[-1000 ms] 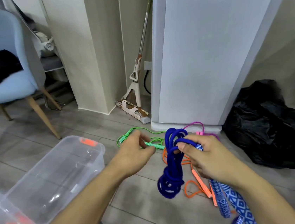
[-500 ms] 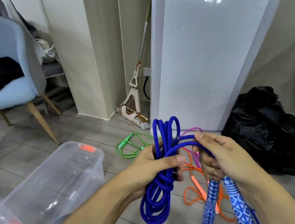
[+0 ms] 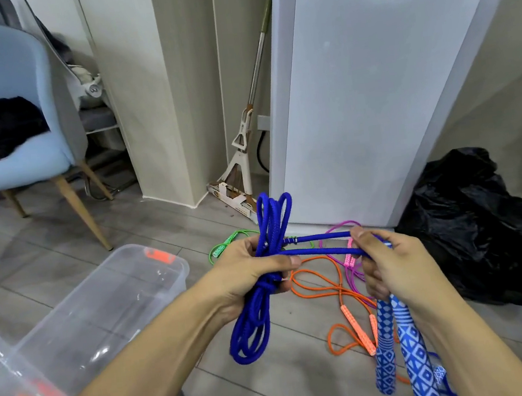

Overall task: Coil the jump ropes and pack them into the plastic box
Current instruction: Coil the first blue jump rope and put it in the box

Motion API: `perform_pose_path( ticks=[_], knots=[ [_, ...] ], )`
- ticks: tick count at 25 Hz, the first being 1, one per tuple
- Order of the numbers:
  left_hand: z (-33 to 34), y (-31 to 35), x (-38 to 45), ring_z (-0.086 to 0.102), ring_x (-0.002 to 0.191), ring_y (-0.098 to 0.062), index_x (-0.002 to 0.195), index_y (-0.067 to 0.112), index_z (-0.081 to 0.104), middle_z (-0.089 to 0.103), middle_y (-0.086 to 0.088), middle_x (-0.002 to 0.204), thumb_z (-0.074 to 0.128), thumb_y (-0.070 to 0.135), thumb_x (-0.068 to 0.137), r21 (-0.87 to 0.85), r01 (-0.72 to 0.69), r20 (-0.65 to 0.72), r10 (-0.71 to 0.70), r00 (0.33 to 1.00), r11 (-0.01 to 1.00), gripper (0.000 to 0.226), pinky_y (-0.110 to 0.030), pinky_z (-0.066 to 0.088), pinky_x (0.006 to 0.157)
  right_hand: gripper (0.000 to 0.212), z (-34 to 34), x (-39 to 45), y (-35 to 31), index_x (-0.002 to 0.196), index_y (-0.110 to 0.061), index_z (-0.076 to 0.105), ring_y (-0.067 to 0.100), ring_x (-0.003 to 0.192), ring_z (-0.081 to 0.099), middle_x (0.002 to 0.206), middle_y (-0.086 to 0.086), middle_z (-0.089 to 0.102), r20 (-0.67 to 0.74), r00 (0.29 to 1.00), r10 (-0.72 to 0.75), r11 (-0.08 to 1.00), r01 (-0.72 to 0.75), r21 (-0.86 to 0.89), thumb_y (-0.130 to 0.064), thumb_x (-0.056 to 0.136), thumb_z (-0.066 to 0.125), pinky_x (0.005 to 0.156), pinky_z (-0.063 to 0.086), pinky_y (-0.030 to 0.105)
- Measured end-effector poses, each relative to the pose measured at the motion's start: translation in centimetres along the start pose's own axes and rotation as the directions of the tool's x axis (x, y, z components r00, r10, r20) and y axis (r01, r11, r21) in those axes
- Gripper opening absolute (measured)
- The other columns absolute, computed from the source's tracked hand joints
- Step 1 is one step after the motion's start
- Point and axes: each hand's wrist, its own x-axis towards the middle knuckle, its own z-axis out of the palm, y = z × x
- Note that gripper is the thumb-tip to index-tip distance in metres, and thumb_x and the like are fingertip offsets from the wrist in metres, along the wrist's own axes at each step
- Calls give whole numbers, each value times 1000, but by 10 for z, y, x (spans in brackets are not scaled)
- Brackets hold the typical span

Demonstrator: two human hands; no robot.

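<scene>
Head view: left hand (image 3: 245, 274) grips the blue rope (image 3: 264, 282) bundle mid-coil; right hand (image 3: 391, 264) pinches the two strands with the handles (image 3: 400, 344) hanging below; looks soft, floppy, light, so hold the middle; box (image 3: 177, 274) sits left.

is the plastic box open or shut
Open: the plastic box has no lid on top, and its clear interior shows from above. No rope is inside yet.

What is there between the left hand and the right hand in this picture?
In the head view, two strands of the blue jump rope stretch from the left hand, which grips its coil, to the right hand. The floor lies behind them.
</scene>
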Motion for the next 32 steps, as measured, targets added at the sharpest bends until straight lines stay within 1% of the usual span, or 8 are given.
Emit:
perform_pose_path(
  ticks=[4, 9, 12, 15, 20, 26, 29, 32],
  knots=[
    [-10, 7, -2, 52, 52, -17, 90, 5, 65, 54, -8, 61, 80, -4, 72, 94, 21, -21, -19, 1000, 995, 25, -27, 49, 47, 35, -2, 6, 1, 68, -13, 47, 12, 33, 17, 44, -1, 21, -59, 998, -9, 1000, 9, 3, -21, 100, 57, 39, 16, 17],
    [-17, 3, 0, 59, 53, -15, 89, 4, 66, 60, -10, 63, 75, -3, 78, -37, -9, -143, 3, 990, 999, 16, -26, 53, 47, 32, 10, 7, 12, 73, -8, 57, 11, 34, 17, 42, -2, 22, -52, 999, -17, 1000, 17, -1, -25, 99, 58, 44, 13, 22],
    [-22, 4, 0, 58, 48, -17, 90, -1, 64, 61, -14, 60, 69, -3, 84, -134, -34, -237, 1, 972, 990, 9, -22, 46, 39, 35, 6, -6, 13, 68, -14, 69, 11, 39, 22, 49, 4, 26, 165, 980, 115, 988, -96, -118, -31, 96, 61, 44, 15, 22],
    [-34, 13, 7, 55, 42, -18, 83, -3, 57, 56, -12, 49, 63, -6, 86, -229, -133, -387, 35, 922, 964, 8, -17, 33, 32, 30, -1, -16, 14, 77, -10, 67, 18, 42, 34, 54, 7, 38, 432, 843, 321, 922, -175, -344, -35, 93, 64, 43, 27, 25],
    [-68, 14, 15, 40, 32, -18, 96, -1, 52, 56, -20, 56, 64, -2, 84, -246, -73, -541, -75, 838, 967, 16, -17, 33, 33, 13, -6, -19, 12, 99, -10, 63, 20, 56, 54, 76, 10, 62, 513, 749, 420, 840, -107, -532, -23, 98, 60, 45, 44, 28],
    [-85, 13, 9, 44, 36, -14, 77, 4, 50, 48, -11, 64, 58, 2, 88, -213, 238, -335, -300, 893, 948, 14, -15, 37, 32, 28, -15, -21, 12, 113, -13, 64, 24, 57, 61, 74, 14, 64, 465, 671, 577, 719, -148, -679, -36, 100, 56, 53, 54, 31],
    [-104, 16, -7, 57, 54, -19, 90, 1, 56, 54, -16, 74, 67, 3, 82, -120, 404, -142, -418, 897, 907, 13, -16, 47, 43, 22, -18, -14, 15, 108, -4, 68, 18, 60, 56, 74, 9, 64, 465, 750, 471, 773, -97, -627, -23, 97, 61, 53, 48, 28],
    [-121, 10, -21, 67, 76, -25, 96, -4, 64, 64, -18, 83, 80, 1, 70, -14, 349, -90, -348, 933, 937, 31, -23, 57, 65, 8, -5, -12, 17, 95, -5, 69, 10, 55, 55, 65, 1, 62, 462, 828, 317, 855, -39, -517, -2, 93, 63, 51, 46, 21]
  ],
)
